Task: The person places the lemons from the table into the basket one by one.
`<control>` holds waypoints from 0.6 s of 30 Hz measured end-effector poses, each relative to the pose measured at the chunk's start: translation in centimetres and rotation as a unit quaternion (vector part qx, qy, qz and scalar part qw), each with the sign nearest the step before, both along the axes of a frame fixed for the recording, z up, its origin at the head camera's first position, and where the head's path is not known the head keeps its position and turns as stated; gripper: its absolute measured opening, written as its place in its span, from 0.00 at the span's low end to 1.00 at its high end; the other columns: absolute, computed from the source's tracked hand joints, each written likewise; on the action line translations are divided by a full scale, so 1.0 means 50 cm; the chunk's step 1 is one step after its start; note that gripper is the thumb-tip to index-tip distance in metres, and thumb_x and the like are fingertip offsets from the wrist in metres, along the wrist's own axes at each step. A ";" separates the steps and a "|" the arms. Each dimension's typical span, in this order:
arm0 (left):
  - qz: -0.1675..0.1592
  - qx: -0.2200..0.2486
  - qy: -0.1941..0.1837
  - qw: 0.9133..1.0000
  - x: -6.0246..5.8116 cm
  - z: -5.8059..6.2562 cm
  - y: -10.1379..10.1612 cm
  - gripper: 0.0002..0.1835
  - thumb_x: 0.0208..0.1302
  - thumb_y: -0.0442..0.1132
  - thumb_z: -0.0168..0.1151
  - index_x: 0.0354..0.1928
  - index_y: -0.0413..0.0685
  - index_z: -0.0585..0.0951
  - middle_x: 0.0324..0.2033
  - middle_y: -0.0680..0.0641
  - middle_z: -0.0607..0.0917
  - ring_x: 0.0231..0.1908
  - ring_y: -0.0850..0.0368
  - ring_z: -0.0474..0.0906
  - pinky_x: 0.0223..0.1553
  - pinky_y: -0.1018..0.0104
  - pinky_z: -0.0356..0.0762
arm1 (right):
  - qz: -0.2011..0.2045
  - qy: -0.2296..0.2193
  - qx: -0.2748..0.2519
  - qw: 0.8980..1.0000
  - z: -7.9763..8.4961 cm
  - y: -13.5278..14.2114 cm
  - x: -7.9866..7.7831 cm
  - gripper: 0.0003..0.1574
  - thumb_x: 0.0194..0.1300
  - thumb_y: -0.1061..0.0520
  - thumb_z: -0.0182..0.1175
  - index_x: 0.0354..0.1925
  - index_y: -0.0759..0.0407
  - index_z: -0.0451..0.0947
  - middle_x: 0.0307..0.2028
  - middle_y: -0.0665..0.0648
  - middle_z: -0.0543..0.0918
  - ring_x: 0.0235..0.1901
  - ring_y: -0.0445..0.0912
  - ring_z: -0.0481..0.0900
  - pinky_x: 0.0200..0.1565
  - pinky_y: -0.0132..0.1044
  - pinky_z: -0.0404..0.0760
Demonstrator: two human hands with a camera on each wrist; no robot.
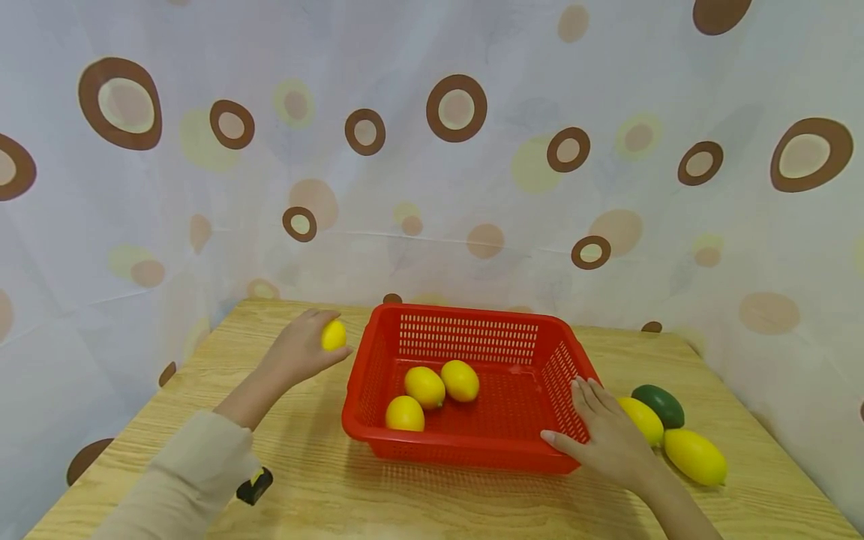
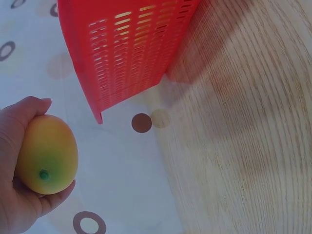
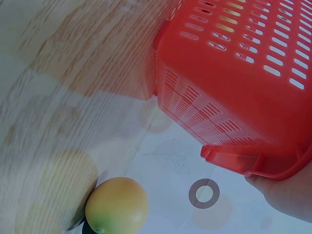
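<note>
My left hand (image 1: 304, 349) grips a yellow lemon (image 1: 334, 335), left of the red basket (image 1: 472, 439) and above the table. In the left wrist view, thumb and fingers wrap the lemon (image 2: 48, 151), its green stem end facing the camera. Across the basket's right rim rests my right hand (image 1: 610, 442), fingers straight and thumb spread over the near corner. Only part of the right hand (image 3: 287, 192) shows at the rim in the right wrist view. Inside the basket, three lemons (image 1: 425, 387) lie towards the left.
Right of the basket, two yellow lemons (image 1: 695, 457) and a dark green fruit (image 1: 658, 406) lie close together on the wooden table (image 1: 310, 495). A patterned white sheet (image 1: 405, 172) hangs behind the table. A small black object (image 1: 254, 486) shows beside the left sleeve.
</note>
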State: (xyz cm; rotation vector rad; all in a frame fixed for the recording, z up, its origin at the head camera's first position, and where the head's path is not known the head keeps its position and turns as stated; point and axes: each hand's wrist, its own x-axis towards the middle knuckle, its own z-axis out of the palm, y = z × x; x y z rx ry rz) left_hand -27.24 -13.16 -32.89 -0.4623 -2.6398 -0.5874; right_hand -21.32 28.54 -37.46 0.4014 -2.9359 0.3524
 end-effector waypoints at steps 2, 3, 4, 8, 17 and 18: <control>0.001 0.001 0.001 1.000 0.000 0.002 0.004 0.29 0.53 0.43 0.65 0.54 0.32 0.74 0.44 0.35 0.80 0.32 0.50 0.73 0.28 0.65 0.73 | 0.001 0.000 0.000 1.000 0.000 0.000 0.000 0.60 0.58 0.29 0.52 0.66 0.75 0.53 0.67 0.74 0.56 0.66 0.69 0.51 0.62 0.66 0.56; 0.000 0.002 0.002 1.000 0.000 0.004 0.007 0.29 0.53 0.43 0.65 0.54 0.32 0.74 0.44 0.35 0.80 0.32 0.49 0.74 0.28 0.64 0.74 | 0.001 0.000 0.000 1.000 0.000 0.000 0.000 0.60 0.58 0.29 0.52 0.66 0.75 0.53 0.67 0.74 0.56 0.66 0.69 0.51 0.62 0.66 0.56; 0.000 0.002 0.002 1.000 0.000 0.005 0.010 0.29 0.53 0.43 0.65 0.54 0.32 0.74 0.44 0.35 0.80 0.33 0.49 0.74 0.29 0.64 0.74 | 0.001 0.000 0.001 1.000 0.000 0.000 0.000 0.60 0.58 0.29 0.52 0.66 0.75 0.53 0.67 0.74 0.56 0.66 0.69 0.51 0.62 0.66 0.56; -0.003 0.002 0.000 1.000 0.000 0.012 0.024 0.30 0.54 0.44 0.65 0.55 0.32 0.73 0.47 0.34 0.79 0.39 0.45 0.76 0.34 0.59 0.78 | 0.000 -0.001 0.000 1.000 -0.002 0.001 -0.001 0.60 0.58 0.29 0.52 0.66 0.75 0.53 0.67 0.74 0.56 0.66 0.69 0.51 0.62 0.66 0.56; -0.010 0.007 -0.016 1.000 -0.005 0.020 0.050 0.30 0.54 0.45 0.64 0.56 0.33 0.73 0.46 0.36 0.79 0.37 0.48 0.74 0.34 0.62 0.77 | -0.002 -0.003 0.000 1.000 -0.004 0.001 -0.001 0.60 0.58 0.29 0.52 0.66 0.75 0.52 0.67 0.74 0.55 0.66 0.69 0.51 0.62 0.66 0.56; -0.011 0.008 -0.016 1.000 -0.005 0.020 0.053 0.30 0.54 0.45 0.64 0.56 0.33 0.73 0.45 0.36 0.79 0.37 0.48 0.74 0.33 0.62 0.77 | -0.002 -0.003 0.000 1.000 -0.004 0.001 -0.002 0.60 0.58 0.29 0.51 0.66 0.75 0.52 0.67 0.74 0.55 0.66 0.69 0.51 0.62 0.66 0.56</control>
